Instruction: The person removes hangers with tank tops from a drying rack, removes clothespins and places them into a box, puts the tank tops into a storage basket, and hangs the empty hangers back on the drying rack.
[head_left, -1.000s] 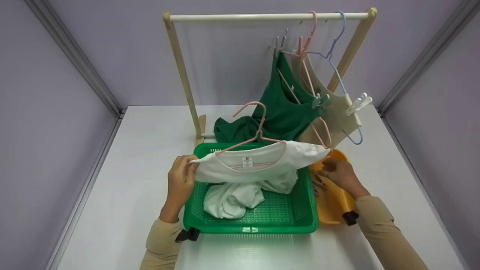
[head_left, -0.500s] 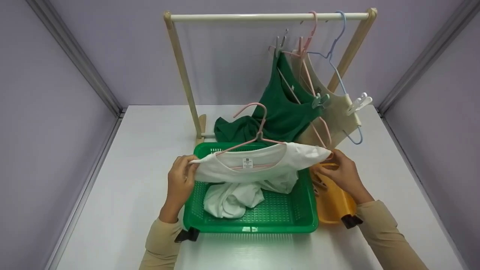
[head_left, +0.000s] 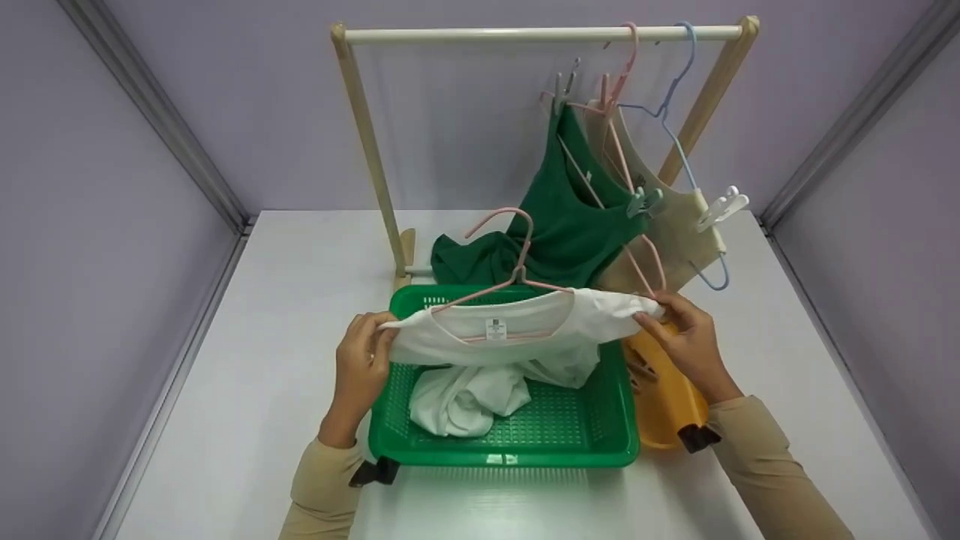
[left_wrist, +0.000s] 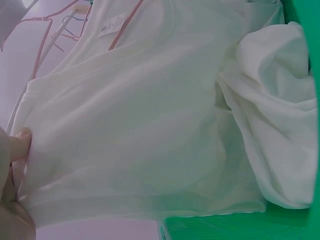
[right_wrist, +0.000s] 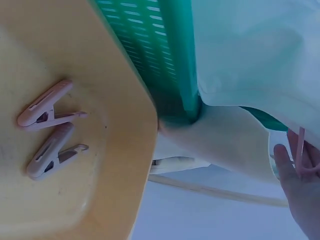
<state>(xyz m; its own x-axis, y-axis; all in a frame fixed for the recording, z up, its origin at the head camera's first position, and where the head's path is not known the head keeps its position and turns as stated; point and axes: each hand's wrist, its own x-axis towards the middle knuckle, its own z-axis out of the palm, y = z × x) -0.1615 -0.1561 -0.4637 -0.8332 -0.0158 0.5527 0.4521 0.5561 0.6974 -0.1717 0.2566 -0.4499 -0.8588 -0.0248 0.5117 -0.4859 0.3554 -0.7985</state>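
Observation:
A white shirt (head_left: pixel 480 352) with a neck label hangs spread on a pink hanger (head_left: pixel 519 270) above the green basket, its lower part bunched inside. My left hand (head_left: pixel 364 360) pinches the shirt's left sleeve edge between thumb and fingers; the left wrist view shows the thumb (left_wrist: pixel 21 142) on the fabric. At the other sleeve, my right hand (head_left: pixel 686 341) holds the cloth by the hanger's end. In the right wrist view, a pink hanger tip (right_wrist: pixel 300 150) shows between the right hand's fingers. The hanger's hook points up and to the left, attached to nothing.
Under the shirt stands the green basket (head_left: pixel 502 456). Right of it sits an orange basin (head_left: pixel 675 405) with pink clothespins (right_wrist: pixel 50 107) inside. Behind, a wooden rack (head_left: pixel 480 34) bears a green tank top (head_left: pixel 577 232) and a beige top (head_left: pixel 686 232), clipped to hangers.
My right hand has risen from over the basin to the shirt's right sleeve and now grips it. My left hand has kept its hold, and the shirt has barely moved.

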